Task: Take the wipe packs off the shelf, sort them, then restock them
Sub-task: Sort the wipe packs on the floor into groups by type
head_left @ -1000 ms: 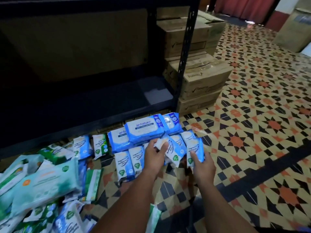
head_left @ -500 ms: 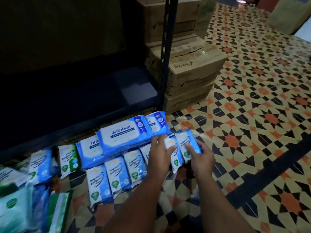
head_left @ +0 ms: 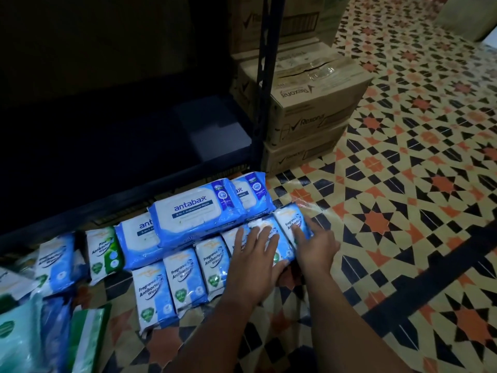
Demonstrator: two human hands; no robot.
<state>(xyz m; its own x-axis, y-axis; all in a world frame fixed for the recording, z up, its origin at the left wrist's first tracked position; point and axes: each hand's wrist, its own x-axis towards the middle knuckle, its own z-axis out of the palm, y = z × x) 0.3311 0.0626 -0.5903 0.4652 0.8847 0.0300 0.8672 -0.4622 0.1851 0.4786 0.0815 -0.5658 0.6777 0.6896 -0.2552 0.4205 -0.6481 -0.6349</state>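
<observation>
Left hand (head_left: pixel 256 254) and right hand (head_left: pixel 312 244) lie flat, fingers straight and slightly spread, pressing the rightmost small blue packs (head_left: pixel 291 227) on the floor — long axes running near-to-far, directly beneath the fingertips, both hands equally near.

glossy plastic wipe packs (head_left: pixel 185 275), matt cardboard boxes (head_left: pixel 317 103) (taped), dark metal shelf (head_left: pixel 265 84)

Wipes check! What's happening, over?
Left hand and right hand flat on small packs, floor row. Antabax packs stacked behind. Shelf bare. Nothing blocking.
</observation>
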